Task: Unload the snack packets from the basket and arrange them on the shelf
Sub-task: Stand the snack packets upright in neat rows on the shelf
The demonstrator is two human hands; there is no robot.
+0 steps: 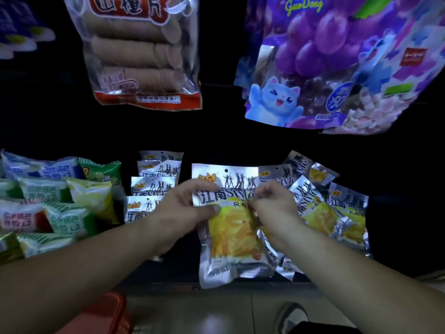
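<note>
A person's left hand point(185, 208) and right hand point(272, 213) hold a silver-and-yellow snack packet point(231, 239) over the dark shelf point(168, 273). The left thumb is pressed on the packet's face with the fingers curled behind its 9 o'clock edge, and the right fingers are bunched in a pinch on its 3 o'clock edge. The packet's long axis runs 12 to 6, with the hang-hole header at 12 and the bottom seal reaching the shelf's front lip. At 9 o'clock a narrow dark gap separates it from a neat column of matching packets point(154, 189). At 3 o'clock a jumbled pile point(332, 208) crowds its edge. Hanging bags point(142, 56) leave a dark band above. A red basket point(103, 314) sits at 7 o'clock.
</note>
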